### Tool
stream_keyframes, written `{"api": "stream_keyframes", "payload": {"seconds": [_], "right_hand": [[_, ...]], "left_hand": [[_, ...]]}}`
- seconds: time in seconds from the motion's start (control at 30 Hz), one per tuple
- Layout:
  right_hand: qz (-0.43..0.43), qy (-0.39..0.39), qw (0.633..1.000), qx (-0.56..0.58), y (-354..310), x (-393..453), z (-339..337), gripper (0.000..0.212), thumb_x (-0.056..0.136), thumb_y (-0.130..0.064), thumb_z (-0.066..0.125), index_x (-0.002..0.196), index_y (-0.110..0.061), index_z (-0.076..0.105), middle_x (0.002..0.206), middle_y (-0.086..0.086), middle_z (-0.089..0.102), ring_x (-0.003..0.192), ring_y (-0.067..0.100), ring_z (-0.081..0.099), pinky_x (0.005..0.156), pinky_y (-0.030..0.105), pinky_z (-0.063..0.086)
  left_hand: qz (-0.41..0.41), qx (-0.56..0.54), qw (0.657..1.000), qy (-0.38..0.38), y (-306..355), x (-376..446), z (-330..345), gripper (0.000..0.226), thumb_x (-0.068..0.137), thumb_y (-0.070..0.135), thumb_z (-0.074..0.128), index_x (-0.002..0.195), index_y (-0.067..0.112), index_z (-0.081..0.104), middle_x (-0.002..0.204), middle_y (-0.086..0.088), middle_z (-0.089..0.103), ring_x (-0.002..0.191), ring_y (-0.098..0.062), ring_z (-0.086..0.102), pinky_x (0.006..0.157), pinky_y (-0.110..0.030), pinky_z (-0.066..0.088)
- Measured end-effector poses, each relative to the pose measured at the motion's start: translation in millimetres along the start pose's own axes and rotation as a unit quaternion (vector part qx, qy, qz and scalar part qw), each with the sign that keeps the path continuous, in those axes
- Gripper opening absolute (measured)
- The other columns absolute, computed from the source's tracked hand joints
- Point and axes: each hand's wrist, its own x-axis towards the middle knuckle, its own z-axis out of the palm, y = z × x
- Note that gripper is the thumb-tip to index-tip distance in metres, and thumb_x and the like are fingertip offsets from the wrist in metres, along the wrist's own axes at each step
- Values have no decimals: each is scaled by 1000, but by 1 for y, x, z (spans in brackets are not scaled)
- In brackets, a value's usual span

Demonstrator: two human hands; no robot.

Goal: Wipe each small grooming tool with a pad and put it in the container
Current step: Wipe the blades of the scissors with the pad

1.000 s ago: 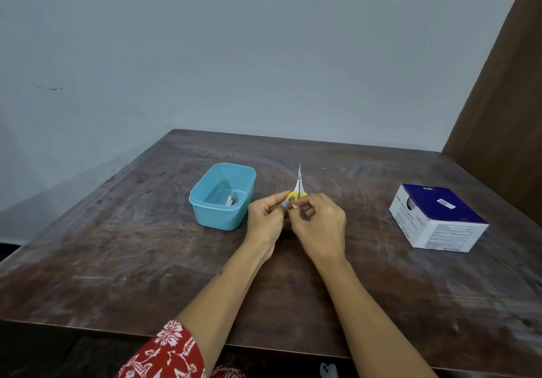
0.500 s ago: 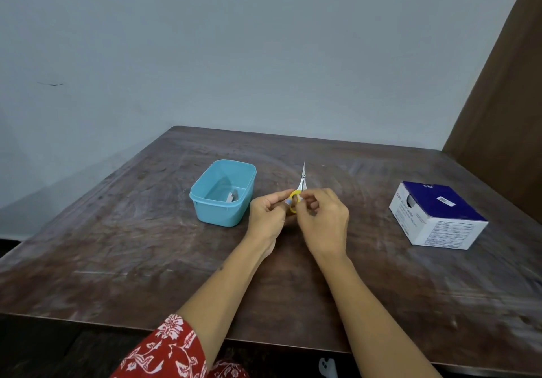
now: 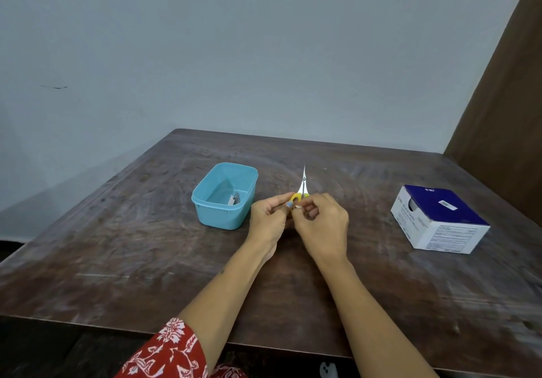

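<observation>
Since the earlier frames the scissors [image 3: 302, 185] had tilted slightly, their closed blades again pointing up and away, while both hands stayed together above the worktop [image 3: 146, 248]. The left hand [image 3: 268, 220] pinched the yellow handle loops; the right hand [image 3: 321, 225] had its fingertips pressed together at the same loops, seemingly on a small pad too hidden to make out. The scissors looked light, stiff and sharp at the tip, with smooth steel likely to slip, so the plastic loops seemed the safest hold. Just left of the hands stood the blue container [image 3: 224, 198] with one metal tool [image 3: 232, 200] already in it. Well to the right sat a blue-and-white box [image 3: 438, 220]; its top appeared to read "BD", the side print being too small to read.
</observation>
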Motion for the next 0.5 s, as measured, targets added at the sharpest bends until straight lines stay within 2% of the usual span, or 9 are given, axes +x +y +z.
{"api": "stream_keyframes", "payload": {"seconds": [0.13, 0.23, 0.37, 0.5], "right_hand": [[6, 28, 1000, 8, 1, 2, -1, 16, 82, 0, 64, 94, -6, 72, 86, 7, 65, 75, 19, 62, 70, 35, 53], [12, 19, 1000, 4, 1, 1, -1, 12, 80, -4, 67, 89, -8, 73, 83, 6, 65, 71, 18, 62, 68, 34, 53], [16, -5, 1000, -9, -1, -1, 0, 6, 74, -10, 72, 79, -13, 72, 75, 2, 64, 61, 11, 57, 63, 32, 53], [6, 19, 1000, -7, 0, 2, -1, 15, 82, -3, 65, 94, -7, 73, 86, 7, 67, 74, 19, 63, 70, 34, 53]], "left_hand": [[-4, 0, 999, -36, 1, -2, 1, 20, 88, -6, 55, 96, 4, 70, 85, -9, 72, 76, -14, 70, 62, -23, 56], [-4, 5, 1000, -24, 1, -1, 1, 20, 87, -6, 54, 102, -2, 68, 85, -10, 72, 76, -14, 69, 61, -23, 56], [-15, -16, 1000, 7, 2, 0, 0, 22, 88, -6, 53, 92, 8, 70, 86, -7, 72, 78, -16, 69, 63, -22, 56], [-13, 0, 1000, -22, 3, -3, 1, 21, 89, -7, 52, 102, -3, 67, 83, -8, 71, 73, -12, 70, 60, -22, 56]]}}
